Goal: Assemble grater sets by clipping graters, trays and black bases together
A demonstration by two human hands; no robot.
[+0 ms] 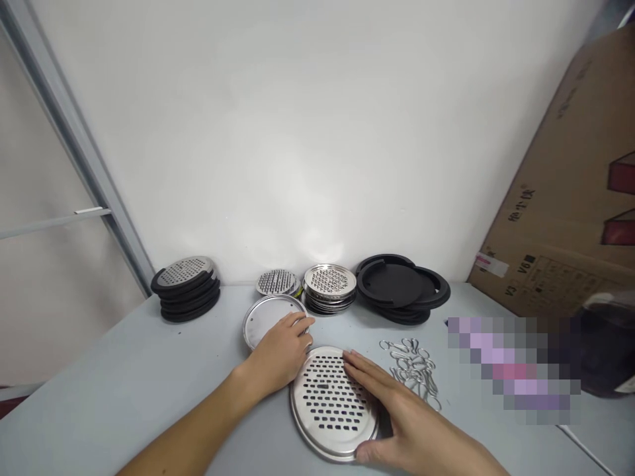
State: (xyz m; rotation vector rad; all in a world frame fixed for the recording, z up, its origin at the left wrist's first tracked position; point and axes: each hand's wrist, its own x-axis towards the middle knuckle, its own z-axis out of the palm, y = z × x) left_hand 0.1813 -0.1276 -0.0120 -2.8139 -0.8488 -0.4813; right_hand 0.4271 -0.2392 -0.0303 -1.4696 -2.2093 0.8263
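Observation:
A round metal grater disc [337,390] with rows of oblong holes lies in front of me, holes facing up. My right hand [397,410] holds its right side, with the fingers over the upper rim and the thumb at the lower rim. My left hand [280,350] is at the disc's upper left edge, fingers curled; its thumb and anything in its grasp are hidden. Partly behind that hand is a plain round metal lid [268,316] with small holes near its rim. Right of my right hand lies a loose pile of metal wire clips [411,363].
A stack of black rings topped by a grater disc [186,271] stands at the back left. By the wall are smaller grater discs [276,282], a metal disc stack [330,283] and black round holders [397,284]. A cardboard box [560,198] and a blurred purple item [506,363] are right.

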